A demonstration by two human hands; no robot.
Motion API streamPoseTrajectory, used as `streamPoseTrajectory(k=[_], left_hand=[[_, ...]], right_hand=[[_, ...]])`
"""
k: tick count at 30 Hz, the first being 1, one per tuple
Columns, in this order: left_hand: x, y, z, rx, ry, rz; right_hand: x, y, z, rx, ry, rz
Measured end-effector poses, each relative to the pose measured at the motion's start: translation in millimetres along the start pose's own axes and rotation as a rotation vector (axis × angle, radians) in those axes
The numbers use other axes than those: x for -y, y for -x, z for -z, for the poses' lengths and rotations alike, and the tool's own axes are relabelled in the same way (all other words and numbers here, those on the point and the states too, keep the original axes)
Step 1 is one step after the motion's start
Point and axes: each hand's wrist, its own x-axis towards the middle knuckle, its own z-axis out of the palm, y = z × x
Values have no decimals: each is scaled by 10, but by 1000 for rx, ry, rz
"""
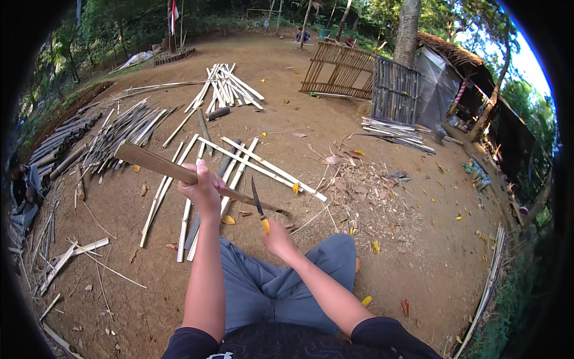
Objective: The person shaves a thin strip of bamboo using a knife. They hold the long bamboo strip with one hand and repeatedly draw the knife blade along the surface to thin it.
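My left hand (204,189) is closed around a long brown bamboo slat (156,163). The slat slants from the upper left down to the right, its far end low over the soil in front of my knees. In my right hand (278,239) is a knife (257,196) with a dark, narrow blade and a yellowish handle. The blade points up and stands close to the slat's lower stretch; whether they touch I cannot tell. Beyond my left hand, several pale split bamboo strips (156,200) lie on the ground, some crossing one another.
Wood shavings and dry leaves (373,200) cover the soil at the right. Farther off lie a pile of pale strips (230,87) and heaps of darker bamboo (122,133). Slatted bamboo panels (396,93) stand by a tree trunk and a shed. Someone sits at the far left edge (24,191).
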Motion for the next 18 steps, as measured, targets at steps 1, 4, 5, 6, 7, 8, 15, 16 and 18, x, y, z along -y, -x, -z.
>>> streamPoseTrajectory(k=[1,4,5,6,7,8,15,16,18], left_hand=[[-4,13,11,9,8,8],[1,15,7,-18,-22,29],[-4,17,17,-10,-22,27],[-6,17,24,1,-21,17],[-14,4,40,-4,-39,10],[-18,-7,55,-9,-56,1],[-35,-82,129,-73,-23,-15],[-37,-69,121,-73,-33,-22],[-53,-16,100,-77,-34,-5]], right_hand=[[-19,0,-15,-22,3,-53],[-244,-46,-63,-19,-39,-131],[-389,-55,-66,-7,-12,-139],[-569,-44,-66,-5,0,-135],[-759,-46,-57,-11,16,-158],[-941,-59,-49,-47,-21,-111],[-1663,54,21,-184,-415,-306],[-1667,69,23,-179,-494,-317],[-1645,95,16,-235,-322,-158]])
